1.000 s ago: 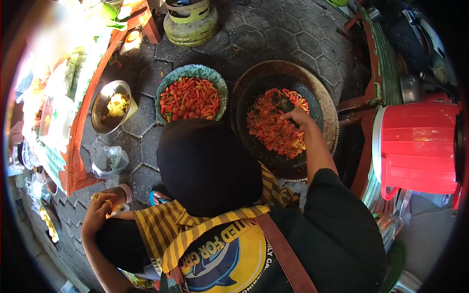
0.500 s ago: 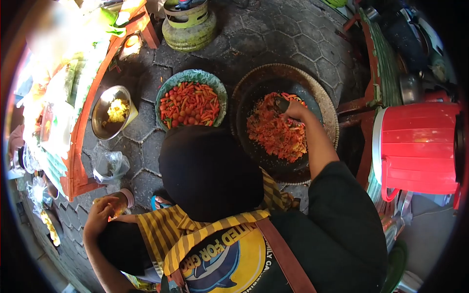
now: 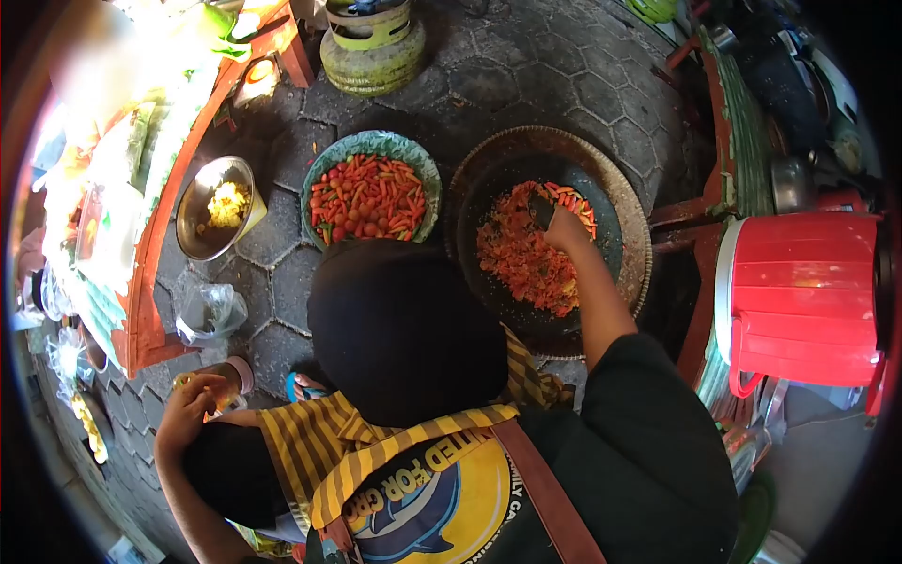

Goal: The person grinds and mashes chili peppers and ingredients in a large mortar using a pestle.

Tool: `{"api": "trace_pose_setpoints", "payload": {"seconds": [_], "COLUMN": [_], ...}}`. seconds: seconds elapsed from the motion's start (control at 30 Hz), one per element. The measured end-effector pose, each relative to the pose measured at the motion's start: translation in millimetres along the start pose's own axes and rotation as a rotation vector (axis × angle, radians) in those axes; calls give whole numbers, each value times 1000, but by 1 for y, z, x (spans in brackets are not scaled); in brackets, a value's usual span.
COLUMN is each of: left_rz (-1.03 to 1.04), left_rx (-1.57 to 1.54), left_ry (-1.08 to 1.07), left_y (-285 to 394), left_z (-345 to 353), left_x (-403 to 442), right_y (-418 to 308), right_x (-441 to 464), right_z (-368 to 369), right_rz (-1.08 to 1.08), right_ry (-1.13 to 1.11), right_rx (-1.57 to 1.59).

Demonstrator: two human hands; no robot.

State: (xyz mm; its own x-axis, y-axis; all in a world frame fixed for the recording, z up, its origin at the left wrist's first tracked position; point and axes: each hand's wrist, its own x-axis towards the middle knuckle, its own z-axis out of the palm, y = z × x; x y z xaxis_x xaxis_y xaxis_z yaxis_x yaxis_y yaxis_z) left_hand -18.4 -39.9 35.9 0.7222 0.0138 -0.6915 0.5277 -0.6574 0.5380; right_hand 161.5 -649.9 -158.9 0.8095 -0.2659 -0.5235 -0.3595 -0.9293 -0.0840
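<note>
Because the mash (image 3: 515, 246) lies directly beneath my right fingers (image 3: 567, 231) in the wide mortar (image 3: 609, 222), they are wrapped round the pestle (image 3: 540, 209), likely to direct pressure downward. Left of them, the bowl (image 3: 371, 141) of chillies (image 3: 381, 197) sits apparently for easy reach. My left fingers (image 3: 194, 399) curl beside a container (image 3: 235, 373); whether they grip it, I cannot tell.

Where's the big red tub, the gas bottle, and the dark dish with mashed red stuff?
Red tub (image 3: 803, 296), head view: middle of its side.
Gas bottle (image 3: 372, 64), head view: its rounded body.
Dark dish (image 3: 534, 166), head view: bare part above the mash.
</note>
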Motion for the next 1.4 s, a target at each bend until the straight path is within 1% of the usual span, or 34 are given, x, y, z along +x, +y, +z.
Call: {"api": "trace_pose_setpoints", "payload": {"seconds": [0.03,0.1,0.13,0.17,0.23,0.27,0.3,0.37,0.4,0.43,0.5,0.53,0.57,0.63,0.67,0.7,0.77,0.8,0.83,0.9,0.93,1.0,1.03,1.07,1.1,1.17,1.2,1.27,1.3,1.37,1.4], "left_rz": [6,5,16,18,-9,1,36,45,14,-9,-36,-46,-48,-16,39,59,41,35,18,-2,-21,-46,-8,36,51,47,48,37,36,75,69], "left_rx": [33,9,6,11,-25,-24,-4,-1,-13,-20,-65,-68,-65,-32,-17,-15,-24,-38,-6,31,-1,-22,-29,-31,-25,-3,-14,60,53,10,9], "left_ry": [11,-6,-20,-24,-23,-20,11,32,13,0,12,-5,-21,-23,-8,-2,38,38,33,30,18,-3,3,17,24,46,45,59,60,59,57], "left_y": [1,-10,-13,-12,-9,-6,-2,-7,-11,-14,-21,-22,-21,-19,-16,-12,-9,-6,1,-1,-11,-18,-20,-20,-16,-8,-5,2,-3,-16,-19], "left_z": [1,1,-1,-1,-2,-2,-1,4,2,0,-1,-1,-2,-1,-2,-3,1,3,2,-2,-4,0,2,-1,-3,-1,-1,0,1,0,0], "left_x": [-1,1,2,2,3,1,0,-5,-7,-7,-7,-7,-5,-4,2,5,2,-1,-6,-6,-4,0,2,1,2,-1,-3,-8,-8,-8,-7], "right_y": [-9,-18,-16,-6,10,1,-2,4,6,5,-6,-16,-14,-9,-3,-2,-8,-11,-9,-12,-14,-7,1,-5,3,28,38,53,57,61,64], "right_x": [-9,-14,-8,-1,27,20,17,14,15,10,0,7,14,27,43,51,50,41,30,2,6,28,34,29,42,55,49,23,11,-9,-11], "right_z": [21,65,72,70,43,7,-13,-28,-21,-7,30,50,52,48,36,18,-19,-29,-17,12,44,68,77,43,25,-7,-16,-24,-22,-14,-3], "right_rz": [-3,20,112,117,-42,-20,-24,22,42,38,13,68,73,-8,-7,-2,-47,27,25,-15,38,67,108,89,90,76,76,236,234,422,424], "right_ry": [-8,173,101,100,-42,-250,-237,-319,-207,-217,338,242,240,188,87,107,-323,-317,-330,199,272,280,288,89,104,-328,-325,-363,-362,-209,-214], "right_rx": [-6,-174,-72,-68,-73,-123,-127,-32,-65,-68,29,-83,-77,-37,-68,-63,-330,-202,-213,-9,39,71,108,64,74,343,332,779,772,816,812]}}
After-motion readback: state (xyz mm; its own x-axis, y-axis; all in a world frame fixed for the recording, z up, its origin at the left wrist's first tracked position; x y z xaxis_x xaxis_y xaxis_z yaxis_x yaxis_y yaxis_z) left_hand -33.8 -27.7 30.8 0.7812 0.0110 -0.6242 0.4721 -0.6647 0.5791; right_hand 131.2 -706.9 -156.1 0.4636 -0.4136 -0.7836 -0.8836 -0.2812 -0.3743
